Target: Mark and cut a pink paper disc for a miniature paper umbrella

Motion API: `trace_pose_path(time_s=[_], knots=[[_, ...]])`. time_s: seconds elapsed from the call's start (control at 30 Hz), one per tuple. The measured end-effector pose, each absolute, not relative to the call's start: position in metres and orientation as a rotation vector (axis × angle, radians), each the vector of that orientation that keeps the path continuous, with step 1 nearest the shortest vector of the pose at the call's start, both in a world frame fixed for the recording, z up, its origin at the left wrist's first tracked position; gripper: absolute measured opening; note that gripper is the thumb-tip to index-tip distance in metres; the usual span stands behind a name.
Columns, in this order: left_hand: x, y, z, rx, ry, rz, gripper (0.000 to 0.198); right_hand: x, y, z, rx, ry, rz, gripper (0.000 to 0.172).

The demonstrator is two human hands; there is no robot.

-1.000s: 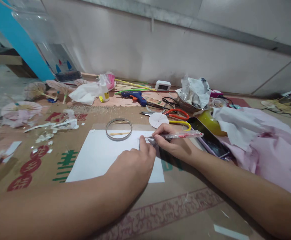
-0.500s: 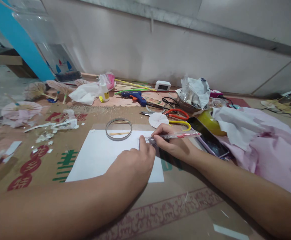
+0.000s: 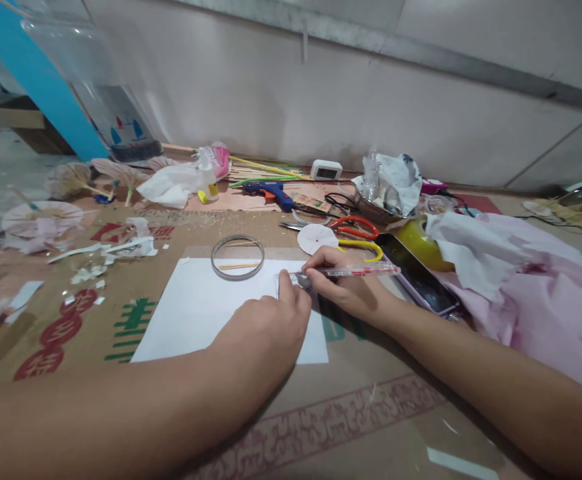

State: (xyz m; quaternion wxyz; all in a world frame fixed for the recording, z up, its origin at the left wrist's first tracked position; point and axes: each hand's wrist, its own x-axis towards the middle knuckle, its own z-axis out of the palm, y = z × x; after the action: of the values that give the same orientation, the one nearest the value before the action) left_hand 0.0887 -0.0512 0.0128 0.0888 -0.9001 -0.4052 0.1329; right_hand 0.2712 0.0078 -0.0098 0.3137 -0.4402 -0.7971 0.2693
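A white sheet of paper (image 3: 195,313) lies on the brown cardboard (image 3: 371,433). My right hand (image 3: 338,280) is closed around a clear pen (image 3: 371,269) with red parts, tilted low, its tip by the sheet's upper right. My left hand (image 3: 275,320) presses down on the sheet beside the pen tip, index finger forward; a small clear piece shows partly beneath its fingers, and what else they hold is hidden. A grey ring (image 3: 214,260) rests across the sheet's top edge, with thin sticks (image 3: 238,267) inside it. Behind my right hand is a white paper disc (image 3: 315,239).
Red-handled scissors (image 3: 358,227), a yellow handle (image 3: 371,249), a phone (image 3: 421,277), yellow tape (image 3: 423,243) and pink cloth (image 3: 535,287) sit right. Behind are a blue glue gun (image 3: 275,193) and a metal bowl (image 3: 381,210). Paper scraps (image 3: 91,272) and small paper umbrellas (image 3: 43,223) lie left.
The pen in my right hand has shifted very slightly. My left hand stays in the same place on the sheet.
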Motion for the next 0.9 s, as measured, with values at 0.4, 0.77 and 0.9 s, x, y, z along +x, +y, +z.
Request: trace_pose_path(time_s=[0.4, 0.77, 0.9], knots=[[0.089, -0.0515, 0.0112, -2.664, -1.207, 0.372, 0.057, 0.2704, 0.0073, -0.0081, -1.147, -2.097, 0.741, 0.012], [0.0882, -0.0528, 0.0125, -2.67, -1.217, 0.357, 0.055, 0.2705, 0.0075, -0.0095, -1.158, -2.082, 0.731, 0.012], [0.0882, -0.0529, 0.0135, -2.679, -1.214, 0.376, 0.054, 0.2704, 0.0075, -0.0084, -1.158, -2.089, 0.746, 0.012]])
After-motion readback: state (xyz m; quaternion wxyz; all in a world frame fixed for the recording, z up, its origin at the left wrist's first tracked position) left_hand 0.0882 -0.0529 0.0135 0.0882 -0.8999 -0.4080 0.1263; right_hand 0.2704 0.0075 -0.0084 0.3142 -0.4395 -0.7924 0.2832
